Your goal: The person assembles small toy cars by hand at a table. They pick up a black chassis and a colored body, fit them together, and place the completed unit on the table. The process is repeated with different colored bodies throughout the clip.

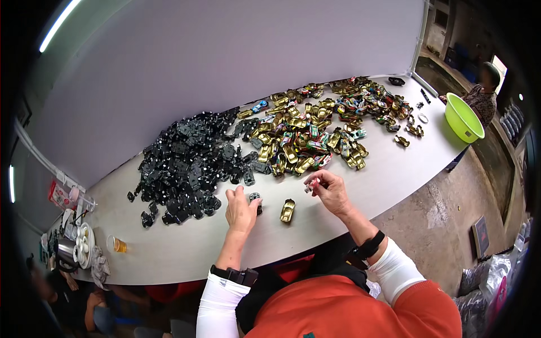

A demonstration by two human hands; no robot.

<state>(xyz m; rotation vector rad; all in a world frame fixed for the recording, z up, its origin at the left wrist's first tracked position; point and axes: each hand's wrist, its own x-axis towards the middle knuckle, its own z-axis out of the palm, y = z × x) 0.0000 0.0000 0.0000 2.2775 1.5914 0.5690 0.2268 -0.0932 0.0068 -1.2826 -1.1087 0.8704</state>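
Note:
Over the near part of the table, my left hand [241, 210] has its fingers apart, with the thumb beside a small black toy car base [256, 201] lying on the surface. Whether the thumb touches that base I cannot tell. My right hand [332, 194] pinches a small red and silvery toy car part [311, 185] above the table; the fingers partly hide it. Between my hands, closer to me, a gold toy car [287, 210] rests apart from the others. Ahead of my left hand spreads a heap of black toy car bases [186, 160].
Gold and coloured toy car bodies [298, 135] form a pile farther back on the table [389, 174]. A lime-green basin [465, 119] sits at the right end, near another person [483, 96]. At left are a cup of amber drink [117, 244] and a tray of cups [84, 246].

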